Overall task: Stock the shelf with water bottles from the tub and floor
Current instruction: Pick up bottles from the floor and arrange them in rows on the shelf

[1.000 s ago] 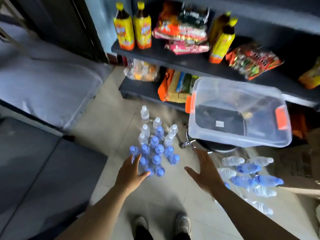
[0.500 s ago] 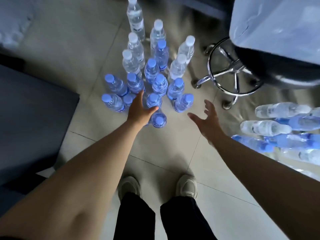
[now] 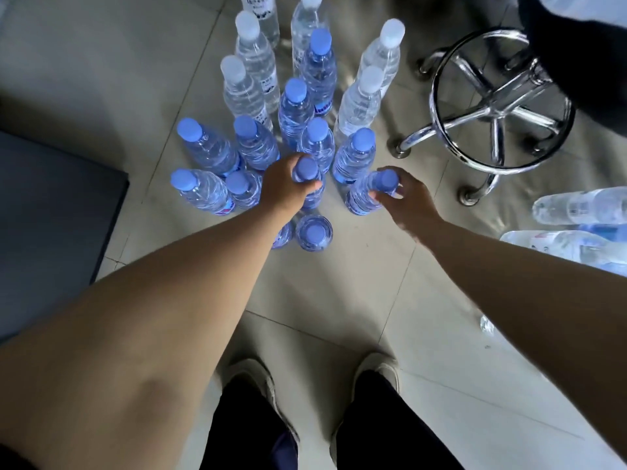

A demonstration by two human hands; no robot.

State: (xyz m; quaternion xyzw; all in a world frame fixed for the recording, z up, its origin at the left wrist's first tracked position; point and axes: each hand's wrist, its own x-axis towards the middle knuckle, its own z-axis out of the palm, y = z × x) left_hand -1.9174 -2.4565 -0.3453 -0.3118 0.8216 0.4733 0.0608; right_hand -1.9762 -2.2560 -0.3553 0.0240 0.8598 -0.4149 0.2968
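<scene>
Person's bent over the upright bottle cluster [image 3: 291, 106] on the floor at 12 o'clock. L hand [image 3: 285, 184] grips a blue-cap bottle [image 3: 307, 169] by the neck; R hand [image 3: 403, 198] pinches another's cap [image 3: 385, 181] just beside it. More bottles [image 3: 576, 225] lie flat at 3 o'clock, chrome stool base [image 3: 498, 106] at 1.

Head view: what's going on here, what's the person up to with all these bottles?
A person is bent over a cluster of upright water bottles on the tiled floor. The left hand grips the neck of one blue-capped bottle, and the right hand holds the neck of another blue-capped bottle at the cluster's right edge. More bottles lie on their sides at the right, beyond a chrome stool base.
</scene>
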